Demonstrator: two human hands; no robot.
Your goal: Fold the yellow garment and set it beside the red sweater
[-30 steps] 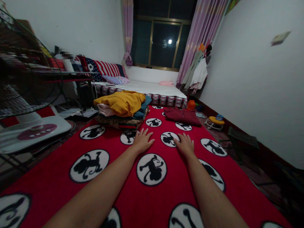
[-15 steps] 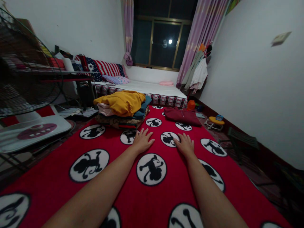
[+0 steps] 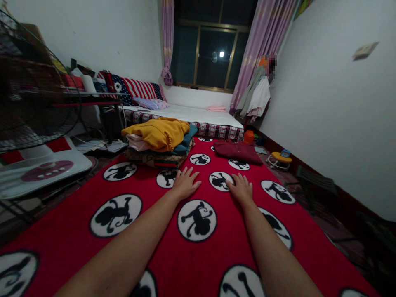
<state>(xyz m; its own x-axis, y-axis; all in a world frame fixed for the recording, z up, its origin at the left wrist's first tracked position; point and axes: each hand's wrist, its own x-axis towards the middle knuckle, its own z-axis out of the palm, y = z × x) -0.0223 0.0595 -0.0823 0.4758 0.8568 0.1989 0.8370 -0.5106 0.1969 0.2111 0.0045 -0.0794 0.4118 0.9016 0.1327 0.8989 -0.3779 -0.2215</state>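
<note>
Both my hands lie palm down on a red blanket (image 3: 173, 264) patterned with white circles and dark monkey figures. My left hand (image 3: 185, 184) has its fingers spread and holds nothing; it is just in front of a pile of clothes. On top of that pile is a mustard-yellow garment (image 3: 161, 133), over a teal garment (image 3: 187, 142) and a patterned brown cloth (image 3: 154, 159). My right hand (image 3: 240, 187), also flat with fingers apart, touches the edge of a white circle. Beyond it lies a folded maroon garment (image 3: 237, 152).
A fan (image 3: 34, 86) stands at the left, near a white plastic seat (image 3: 77, 161). Behind the blanket is a bed (image 3: 192, 112) below a window. Clothes (image 3: 260, 97) hang by the curtain. Along the right wall are a yellow-topped stool (image 3: 281, 156) and a dark folding stool (image 3: 318, 179).
</note>
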